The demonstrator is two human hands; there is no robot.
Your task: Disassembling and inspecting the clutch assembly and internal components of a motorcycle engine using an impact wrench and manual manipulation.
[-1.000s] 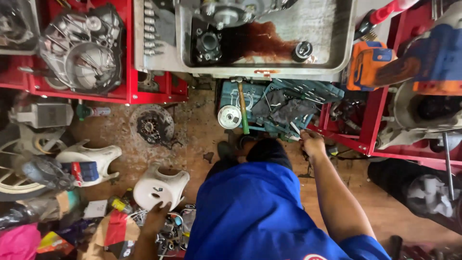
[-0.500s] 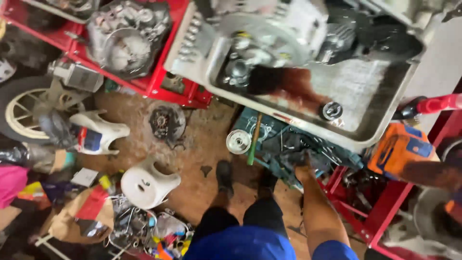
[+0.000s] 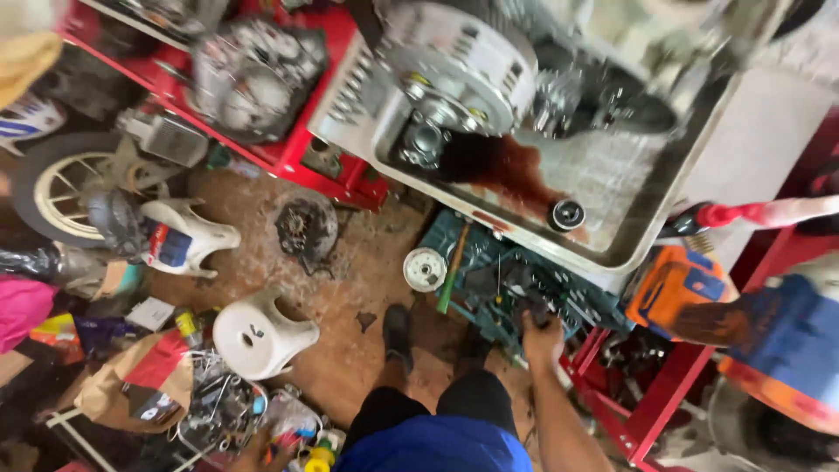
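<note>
Toolbox (image 3: 502, 293) on floor, directly under fingers of right hand (image 3: 540, 330); fingers curled on small dark part, unclear which. Compared with before, hand reaching deeper, green-handled tool (image 3: 452, 281) just left of fingers. Left hand out of view.

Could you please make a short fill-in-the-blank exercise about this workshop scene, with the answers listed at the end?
1. The right hand reaches down into the teal tool tray on the ____.
2. The dark puddle in the metal pan is ____ in colour.
3. A tool with a ____ handle lies across the tool tray.
4. The white plastic cover lies on the floor to the ____ of the person's shoe.

Missing words: floor; reddish-brown; green; left
</note>
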